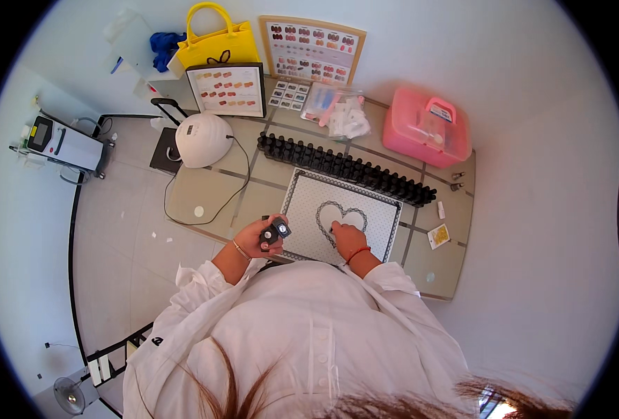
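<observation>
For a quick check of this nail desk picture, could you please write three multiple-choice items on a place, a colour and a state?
1. Where is the white nail lamp?
A. the table's left part
B. inside the pink box
C. on the floor

2. What colour is the bag by the wall?
A. green
B. yellow
C. black

3. What is the left hand doing?
A. lying flat and empty
B. holding a small dark bottle
C. lifting the lamp

Answers: 1 A, the lamp sits left of the patterned mat; 2 B, it is bright yellow; 3 B, the fingers wrap the bottle while the right hand rests on the mat.
</observation>
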